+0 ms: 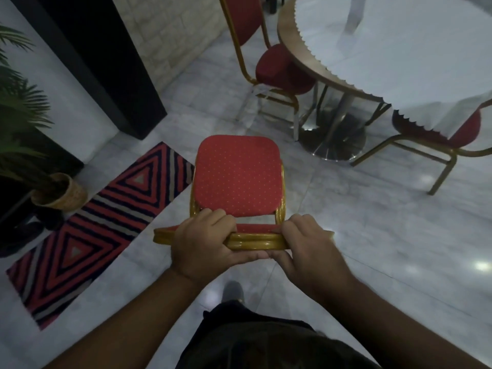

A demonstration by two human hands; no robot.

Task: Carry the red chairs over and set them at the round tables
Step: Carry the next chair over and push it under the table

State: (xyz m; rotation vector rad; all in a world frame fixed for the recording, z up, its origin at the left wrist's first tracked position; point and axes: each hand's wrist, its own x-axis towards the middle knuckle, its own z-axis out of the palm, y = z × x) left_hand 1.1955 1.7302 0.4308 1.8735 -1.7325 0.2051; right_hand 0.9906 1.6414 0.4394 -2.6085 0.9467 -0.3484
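Note:
A stack of red chairs (237,177) with gold metal frames is right in front of me, seen from above, its dotted red seat facing up. Both hands grip the top rail of the backrest: my left hand (202,241) on the left part, my right hand (308,243) on the right part. A round table (300,57) with a white cloth stands at the upper right. A red chair (279,67) is tucked at its left side. Another red chair (463,129) stands at its near right, partly under the cloth.
A red, black and grey patterned rug (87,227) lies on the marble floor to my left. A potted palm in a woven pot (60,194) stands at the far left beside a black column (106,62). The table's metal pedestal base (332,141) is ahead on the right.

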